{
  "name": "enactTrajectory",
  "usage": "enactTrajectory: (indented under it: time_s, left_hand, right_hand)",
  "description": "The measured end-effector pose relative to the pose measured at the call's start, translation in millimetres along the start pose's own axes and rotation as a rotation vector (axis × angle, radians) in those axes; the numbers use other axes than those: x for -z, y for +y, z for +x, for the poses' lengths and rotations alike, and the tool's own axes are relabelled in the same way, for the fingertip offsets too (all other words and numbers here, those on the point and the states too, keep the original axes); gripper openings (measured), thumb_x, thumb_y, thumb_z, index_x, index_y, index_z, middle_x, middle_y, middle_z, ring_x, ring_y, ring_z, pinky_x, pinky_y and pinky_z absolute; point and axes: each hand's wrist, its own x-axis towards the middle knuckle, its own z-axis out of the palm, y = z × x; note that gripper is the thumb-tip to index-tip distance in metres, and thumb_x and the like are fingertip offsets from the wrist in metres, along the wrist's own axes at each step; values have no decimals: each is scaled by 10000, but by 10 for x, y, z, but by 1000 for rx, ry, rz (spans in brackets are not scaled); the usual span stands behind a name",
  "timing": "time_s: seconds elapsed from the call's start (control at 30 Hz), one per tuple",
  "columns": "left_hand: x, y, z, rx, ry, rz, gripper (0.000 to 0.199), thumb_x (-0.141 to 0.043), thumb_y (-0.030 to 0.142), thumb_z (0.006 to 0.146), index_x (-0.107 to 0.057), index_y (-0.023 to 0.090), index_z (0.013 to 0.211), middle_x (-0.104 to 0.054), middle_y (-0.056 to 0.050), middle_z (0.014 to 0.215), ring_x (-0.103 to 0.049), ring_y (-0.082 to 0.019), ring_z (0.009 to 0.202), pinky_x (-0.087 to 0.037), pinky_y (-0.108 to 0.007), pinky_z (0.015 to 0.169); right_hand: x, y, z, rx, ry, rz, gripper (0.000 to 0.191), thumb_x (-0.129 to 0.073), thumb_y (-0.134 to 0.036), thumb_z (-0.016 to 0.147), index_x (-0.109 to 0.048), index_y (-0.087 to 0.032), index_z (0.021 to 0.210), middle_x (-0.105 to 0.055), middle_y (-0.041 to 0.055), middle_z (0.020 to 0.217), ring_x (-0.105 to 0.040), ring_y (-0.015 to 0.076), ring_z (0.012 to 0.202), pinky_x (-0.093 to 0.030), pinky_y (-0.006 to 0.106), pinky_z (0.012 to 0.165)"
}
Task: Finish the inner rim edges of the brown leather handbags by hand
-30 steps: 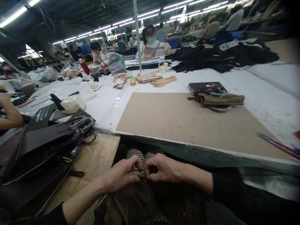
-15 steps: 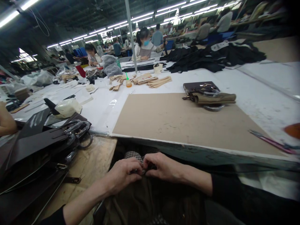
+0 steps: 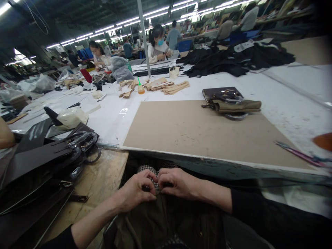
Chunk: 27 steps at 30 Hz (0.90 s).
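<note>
Low over the lap, just in front of the table edge, my left hand (image 3: 138,189) and my right hand (image 3: 176,183) face each other. Both are closed, thumb against fingers, at the upper edge of a dark olive-brown cloth piece (image 3: 145,221) spread over the lap. The pinched spot itself is small and partly hidden by the fingers. Black-and-white checked fabric (image 3: 147,168) shows just behind the fingertips.
Dark brown handbags (image 3: 46,155) with plastic-wrapped handles are piled at left. On the table, a tan board (image 3: 181,128) bears a folded olive-and-brown bag (image 3: 233,103) and pink-handled scissors (image 3: 298,154). Black cloth pieces (image 3: 233,58) lie farther back. A co-worker (image 3: 157,45) works across the table.
My left hand's fingers have lifted and curled a little, with a wider gap between thumb and forefinger. My right hand stays nearly in place. The view has shifted slightly.
</note>
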Motion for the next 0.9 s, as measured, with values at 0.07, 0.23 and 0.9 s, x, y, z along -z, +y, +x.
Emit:
enactTrajectory:
  time_s: [0.07, 0.23, 0.9]
  left_hand:
    - [3, -35, -2, -15, 13, 36, 121, -776, 151, 728, -659, 164, 701, -598, -13, 1062, -572, -151, 1053, -421, -258, 927]
    - [20, -124, -43, -68, 2, 266, 61, -719, 146, 777, -672, 178, 755, -600, 0, 1101, -580, -136, 1025, -433, -237, 861]
    - [-52, -80, -33, 35, -99, 433, 42, -708, 190, 768, -672, 201, 748, -613, 38, 1061, -598, -137, 931, -445, -241, 801]
  right_hand:
    - [-14, 16, 8, 0, 13, -4, 82, -659, -75, 794, -662, -121, 863, -601, 30, 925, -573, 117, 781, -443, 204, 695]
    - [-67, 46, 50, 32, -36, -55, 116, -638, -52, 766, -660, -102, 868, -624, 61, 919, -593, 149, 799, -455, 230, 717]
    - [-30, -50, 61, -186, -210, -107, 111, -655, -133, 733, -711, -158, 825, -650, 12, 804, -555, 122, 705, -389, 213, 653]
